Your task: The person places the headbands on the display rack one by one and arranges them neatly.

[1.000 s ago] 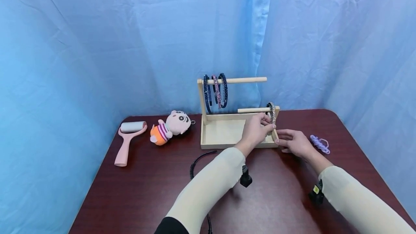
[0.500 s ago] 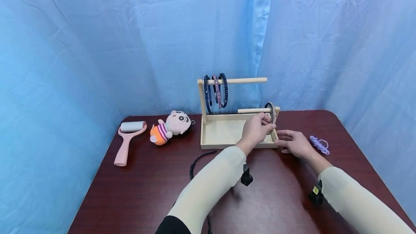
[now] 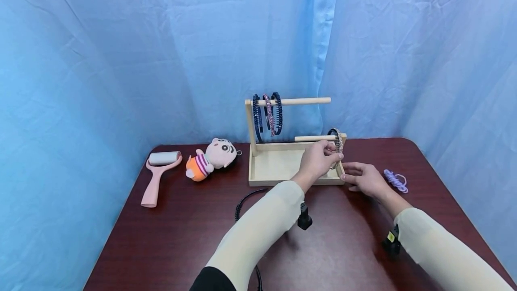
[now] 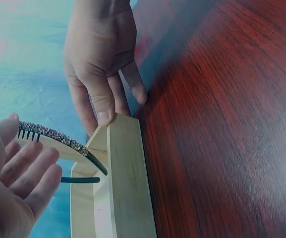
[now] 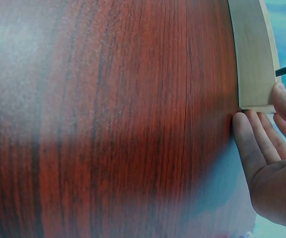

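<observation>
My left hand (image 3: 317, 160) pinches a headband (image 3: 340, 142) studded with glittery stones, its comb teeth showing in the left wrist view. This headband loops over the short lower rod (image 3: 313, 138) at the right end of a pale wooden headband stand (image 3: 296, 182). Both tips of the headband (image 4: 68, 141) point down toward the tray of the stand. At the tray's front right corner, my right hand (image 3: 365, 178) grips the wood, thumb on the upper edge and fingers along the outer side. Two dark blue headbands (image 3: 277, 113) and a pink one (image 3: 269, 116) hang from the upper rod (image 3: 307, 101).
A black headband (image 3: 241, 203) lies on the table, partly under my left forearm. To the left are a plush doll (image 3: 210, 158) and a pink lint roller (image 3: 155, 183). A bundle of purple cord (image 3: 396, 181) lies at the right. Blue curtains (image 3: 194, 48) hang behind the table.
The stone-studded headband has turned slightly on the lower rod, showing more of its loop. Both hands keep nearly the same place and hold.
</observation>
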Demonstrator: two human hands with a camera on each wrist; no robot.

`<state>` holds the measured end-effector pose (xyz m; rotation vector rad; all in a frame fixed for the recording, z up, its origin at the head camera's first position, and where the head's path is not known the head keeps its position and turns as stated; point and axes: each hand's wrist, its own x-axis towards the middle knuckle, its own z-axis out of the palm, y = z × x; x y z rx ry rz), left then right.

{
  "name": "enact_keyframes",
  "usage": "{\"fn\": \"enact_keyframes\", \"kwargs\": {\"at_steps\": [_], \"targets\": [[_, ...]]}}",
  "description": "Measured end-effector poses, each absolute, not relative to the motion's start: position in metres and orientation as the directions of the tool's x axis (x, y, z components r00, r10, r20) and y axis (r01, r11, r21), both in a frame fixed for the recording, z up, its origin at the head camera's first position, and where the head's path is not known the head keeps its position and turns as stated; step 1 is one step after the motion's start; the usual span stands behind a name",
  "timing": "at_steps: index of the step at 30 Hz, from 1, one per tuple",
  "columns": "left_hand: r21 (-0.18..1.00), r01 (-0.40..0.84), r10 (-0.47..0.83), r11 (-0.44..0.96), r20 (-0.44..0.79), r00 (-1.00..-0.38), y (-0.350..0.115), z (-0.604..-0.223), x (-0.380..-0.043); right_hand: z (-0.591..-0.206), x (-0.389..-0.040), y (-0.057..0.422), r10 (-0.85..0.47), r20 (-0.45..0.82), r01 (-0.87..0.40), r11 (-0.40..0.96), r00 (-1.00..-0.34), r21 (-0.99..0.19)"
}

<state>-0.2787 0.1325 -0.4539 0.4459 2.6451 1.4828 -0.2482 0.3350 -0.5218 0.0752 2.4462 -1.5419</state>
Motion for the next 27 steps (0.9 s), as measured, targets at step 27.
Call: {"fn": "enact_keyframes", "kwargs": {"at_steps": [27], "targets": [[0.831,0.323,0.421,0.452,0.121,-0.899,-0.056,-0.452,-0.25,-0.521,-0.248,0.333,-0.084,-0.235,0.17,0.467,-0.968,-0.868]]}}
